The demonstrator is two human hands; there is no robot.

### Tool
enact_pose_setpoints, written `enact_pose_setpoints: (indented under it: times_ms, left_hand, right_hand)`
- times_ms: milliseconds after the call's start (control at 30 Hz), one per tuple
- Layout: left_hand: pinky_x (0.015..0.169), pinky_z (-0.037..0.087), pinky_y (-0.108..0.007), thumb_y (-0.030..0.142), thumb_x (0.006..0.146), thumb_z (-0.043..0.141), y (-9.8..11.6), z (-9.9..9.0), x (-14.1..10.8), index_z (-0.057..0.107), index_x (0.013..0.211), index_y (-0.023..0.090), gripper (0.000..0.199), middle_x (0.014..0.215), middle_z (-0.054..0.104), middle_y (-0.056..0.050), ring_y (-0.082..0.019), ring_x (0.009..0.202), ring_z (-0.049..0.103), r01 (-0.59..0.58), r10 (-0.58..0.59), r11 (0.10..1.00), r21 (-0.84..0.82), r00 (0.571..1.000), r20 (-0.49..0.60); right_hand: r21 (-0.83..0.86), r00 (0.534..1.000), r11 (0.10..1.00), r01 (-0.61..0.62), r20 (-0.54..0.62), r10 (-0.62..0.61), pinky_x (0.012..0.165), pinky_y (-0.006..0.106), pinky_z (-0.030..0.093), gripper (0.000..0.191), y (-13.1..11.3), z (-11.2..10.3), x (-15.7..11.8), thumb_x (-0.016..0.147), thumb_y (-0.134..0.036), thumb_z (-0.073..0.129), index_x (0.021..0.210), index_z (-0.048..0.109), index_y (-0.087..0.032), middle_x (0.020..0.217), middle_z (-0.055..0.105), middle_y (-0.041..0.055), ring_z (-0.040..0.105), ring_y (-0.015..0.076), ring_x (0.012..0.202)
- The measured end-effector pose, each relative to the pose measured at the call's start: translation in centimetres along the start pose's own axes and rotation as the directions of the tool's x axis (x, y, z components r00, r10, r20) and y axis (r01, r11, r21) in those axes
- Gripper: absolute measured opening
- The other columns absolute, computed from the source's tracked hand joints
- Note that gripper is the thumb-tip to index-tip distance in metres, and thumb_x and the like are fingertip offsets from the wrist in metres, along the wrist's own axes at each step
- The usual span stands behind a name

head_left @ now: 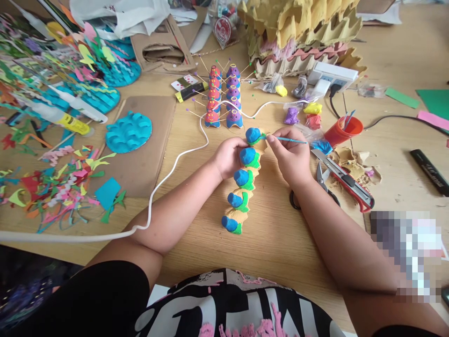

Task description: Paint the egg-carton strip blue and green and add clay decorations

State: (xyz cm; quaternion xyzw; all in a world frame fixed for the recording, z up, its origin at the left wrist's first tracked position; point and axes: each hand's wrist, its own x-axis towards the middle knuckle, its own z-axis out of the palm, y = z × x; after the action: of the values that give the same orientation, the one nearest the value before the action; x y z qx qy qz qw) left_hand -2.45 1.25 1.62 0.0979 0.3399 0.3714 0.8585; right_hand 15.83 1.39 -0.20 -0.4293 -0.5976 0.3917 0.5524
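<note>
My left hand is closed on the far end of an egg carton strip, a row of several tan cups pointing away from me. Blue clay covers one side of each cup, with green clay pressed alongside it. My right hand pinches a thin blue modelling stick, its tip at the green clay on the farthest cup. Beyond the strip stand two finished-looking rows of carton cups, one red and blue, one purple and blue, with pins sticking out.
Scissors, a utility knife and a red cup lie near my right forearm. A white cable crosses my left forearm. Paper scraps and a blue disc on cardboard are left; stacked egg trays stand behind.
</note>
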Motion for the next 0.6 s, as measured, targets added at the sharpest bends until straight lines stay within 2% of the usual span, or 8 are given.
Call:
enact_pose_setpoints:
  times_ms: [200,400,600]
  left_hand:
    - [0.053,0.06,-0.035,0.017,0.086,0.049,-0.1,-0.05,0.03,0.074,0.09,0.015,0.026,0.057,0.067,-0.006,-0.025,0.047,0.066,-0.019,0.019,1.0,0.021,1.0,0.002]
    - [0.052,0.058,-0.034,0.015,0.088,0.047,-0.09,0.03,-0.02,0.074,0.085,0.014,0.027,0.057,0.067,-0.007,-0.024,0.046,0.065,-0.05,0.05,0.997,0.054,0.999,0.003]
    - [0.049,0.056,-0.034,0.017,0.09,0.045,0.04,0.14,-0.19,0.071,0.077,0.014,0.029,0.061,0.069,-0.01,-0.023,0.046,0.064,-0.031,0.032,0.997,0.068,0.999,-0.021]
  right_hand:
    - [0.006,1.0,1.0,0.009,0.013,-0.009,0.058,0.027,0.041,0.062,0.1,-0.05,0.09,0.079,-0.084,0.081,0.084,0.061,-0.025,0.076,0.056,-0.0026,0.05,0.0117,0.067]
    - [0.024,1.0,1.0,0.019,0.013,-0.019,0.056,0.026,0.039,0.063,-0.31,-0.07,0.03,0.078,-0.083,0.083,0.083,0.062,-0.024,0.075,0.056,-0.0033,0.049,0.0107,0.066]
    - [0.09,1.0,0.996,-0.013,0.001,0.013,0.053,0.026,0.032,0.064,-0.18,-0.17,0.09,0.076,-0.082,0.086,0.081,0.058,-0.025,0.068,0.048,-0.0064,0.038,0.0088,0.059]
